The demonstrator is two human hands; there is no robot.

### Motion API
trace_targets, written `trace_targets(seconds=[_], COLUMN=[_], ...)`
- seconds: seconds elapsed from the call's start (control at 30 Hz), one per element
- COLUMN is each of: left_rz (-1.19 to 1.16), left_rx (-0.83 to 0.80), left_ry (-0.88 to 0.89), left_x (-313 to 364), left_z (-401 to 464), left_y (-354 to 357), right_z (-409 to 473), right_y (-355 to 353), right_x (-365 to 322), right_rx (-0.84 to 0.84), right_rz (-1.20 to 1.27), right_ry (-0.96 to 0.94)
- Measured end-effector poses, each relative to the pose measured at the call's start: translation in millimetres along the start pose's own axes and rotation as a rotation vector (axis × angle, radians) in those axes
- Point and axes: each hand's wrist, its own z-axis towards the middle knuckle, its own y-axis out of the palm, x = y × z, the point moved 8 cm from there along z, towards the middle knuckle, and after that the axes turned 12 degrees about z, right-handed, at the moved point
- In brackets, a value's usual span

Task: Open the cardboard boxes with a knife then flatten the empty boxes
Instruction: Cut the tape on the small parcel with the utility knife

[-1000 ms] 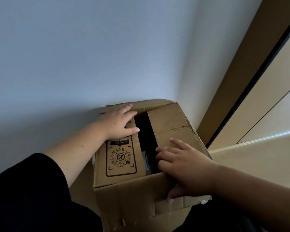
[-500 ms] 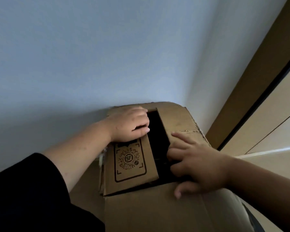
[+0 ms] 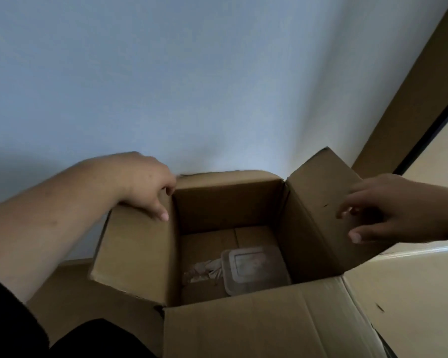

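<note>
While the camera looks down from the person's head, a brown cardboard box (image 3: pixel 230 205) fills the lower middle of the frame with all its top flaps open. It stands against a pale blue-grey wall (image 3: pixel 192 73) that takes up the upper half of the picture.

At centre left, the left hand (image 3: pixel 145 182) rests on the top edge of the left flap (image 3: pixel 137 254), which leans outward to the left. Its fingers curl over the far side of the flap while the thumb lies on the near face, so it grips the cardboard.

At centre right, the right hand (image 3: pixel 388 215) hovers just in front of the raised right flap (image 3: pixel 318 215). Its fingers are spread and slightly bent; motion blur makes it unclear whether they touch the flap.

Inside the box, on its bottom, lie a clear plastic container (image 3: pixel 254 270) and, touching its left side, a crumpled scrap of pale paper (image 3: pixel 204 272).

A tan door frame (image 3: pixel 409 104) runs along the upper right.
</note>
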Motion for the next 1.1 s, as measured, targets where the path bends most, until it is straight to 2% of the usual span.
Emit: trace_targets(seconds=[0.13,0.3,0.4,0.5,0.63,0.73,0.93,1.1], left_rz=[-0.014,-0.279,-0.488,-0.601,-0.544,-0.546,-0.776,-0.796], left_rx=[-0.049,-0.053,-0.028,-0.043,-0.064,-0.024,0.04,0.108], left_ry=[-0.045,-0.132,-0.267,-0.353,-0.309,-0.28,-0.285,-0.328], left_x=[28,55,60,66,77,80,80,61], left_z=[4,-3,-9,-11,-6,-2,-1,0], left_y=[37,73,88,93,85,78,77,73], right_z=[9,24,33,39,42,41,42,47], right_y=[37,69,84,98,108,108,109,99], right_x=[5,2,8,3,-8,-10,-15,-22], right_rx=[-0.135,-0.029,0.029,0.02,-0.006,-0.011,0.05,0.079], right_rz=[-0.106,0.064,0.19,0.28,0.187,0.217,0.455,0.43], right_ry=[0.155,0.274,0.344,0.344,0.321,0.324,0.344,0.322])
